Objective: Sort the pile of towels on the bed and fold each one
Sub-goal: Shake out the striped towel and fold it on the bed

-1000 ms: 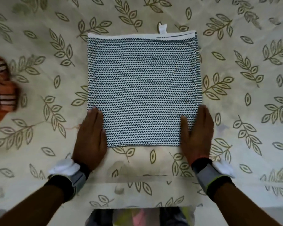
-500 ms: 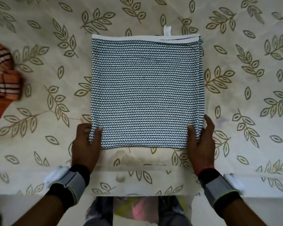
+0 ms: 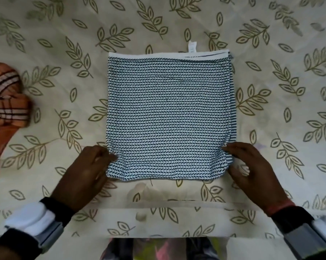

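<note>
Black-and-white herringbone towel (image 3: 167, 117) lies folded into a rough square on the bed sheet (image 3: 64, 44), which is cream with an olive leaf print. The towel sits mid-bed, and its near side is just back from the bed's near edge. Its far side has a plain white hem, with a small white tag (image 3: 192, 46) sticking out past it onto the sheet. Several stacked layers show along the towel's right side, where a striped underside peeks out.

Left hand (image 3: 85, 173) is at the towel's near-left corner. The thumb lies on top of the cloth and the fingers are curled in, pinching that corner. Right hand (image 3: 256, 171) is at the near-right corner. Its fingers reach over the side edge, with the thumb lower down, and it grips the corner between them. The cloth puckers at both corners and the near edge looks slightly raised and wavy. The rest of the towel is flat on the sheet.

Orange striped towel (image 3: 6, 102) lies crumpled toward the bed's left side. It is well apart from the folded towel and partly cut off by the frame.

Both wrists carry a black band with a grey and white unit: left wristband (image 3: 36, 228), right wristband (image 3: 299, 229). Below the bed's near edge there is blurred coloured clothing, too unclear to identify.
</note>
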The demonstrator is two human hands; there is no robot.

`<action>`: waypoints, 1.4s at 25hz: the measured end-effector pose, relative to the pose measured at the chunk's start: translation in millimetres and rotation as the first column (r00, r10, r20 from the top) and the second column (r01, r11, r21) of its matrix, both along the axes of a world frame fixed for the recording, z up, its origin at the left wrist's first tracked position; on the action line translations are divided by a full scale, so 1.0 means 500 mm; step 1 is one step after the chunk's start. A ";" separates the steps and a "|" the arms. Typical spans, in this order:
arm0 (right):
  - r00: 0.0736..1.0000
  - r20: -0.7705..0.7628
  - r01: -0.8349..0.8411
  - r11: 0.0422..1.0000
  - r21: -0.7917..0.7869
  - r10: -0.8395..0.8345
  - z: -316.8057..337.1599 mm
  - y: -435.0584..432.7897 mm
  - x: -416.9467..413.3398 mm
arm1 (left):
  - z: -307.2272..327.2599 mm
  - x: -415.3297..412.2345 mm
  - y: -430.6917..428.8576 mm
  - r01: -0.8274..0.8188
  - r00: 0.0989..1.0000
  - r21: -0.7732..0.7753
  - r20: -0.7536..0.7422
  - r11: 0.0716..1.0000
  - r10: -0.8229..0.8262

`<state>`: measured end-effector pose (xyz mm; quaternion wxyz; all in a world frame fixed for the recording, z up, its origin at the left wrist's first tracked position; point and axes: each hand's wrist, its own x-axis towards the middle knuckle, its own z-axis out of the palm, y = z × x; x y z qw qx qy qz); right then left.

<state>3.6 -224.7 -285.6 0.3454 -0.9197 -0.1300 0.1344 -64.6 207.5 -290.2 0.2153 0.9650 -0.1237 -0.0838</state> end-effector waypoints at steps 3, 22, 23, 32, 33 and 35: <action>0.991 0.105 -0.071 0.993 -0.095 0.081 0.010 -0.020 0.033 | 0.005 0.045 0.017 -0.025 0.997 0.011 0.078 1.000 0.024; 0.839 0.023 0.537 0.834 0.125 -0.544 -0.029 0.154 0.421 | -0.016 0.465 0.024 -0.588 0.799 -0.435 -0.182 0.682 0.573; 0.834 0.012 0.550 0.832 0.075 -0.552 -0.038 0.158 0.430 | -0.031 0.482 0.031 -0.605 0.791 -0.414 -0.212 0.680 0.574; 0.726 0.591 0.394 0.917 0.061 -0.351 -0.097 0.218 0.420 | -0.053 0.465 -0.055 -0.301 0.860 -0.040 0.419 0.953 0.290; 0.759 0.612 0.259 0.965 0.031 -0.223 -0.105 0.260 0.408 | -0.063 0.470 -0.087 -0.127 0.881 -0.028 0.456 0.992 0.126; 0.842 0.537 0.023 0.993 -0.113 0.041 -0.121 0.347 0.374 | -0.088 0.484 -0.155 0.064 0.914 0.008 0.400 0.998 -0.061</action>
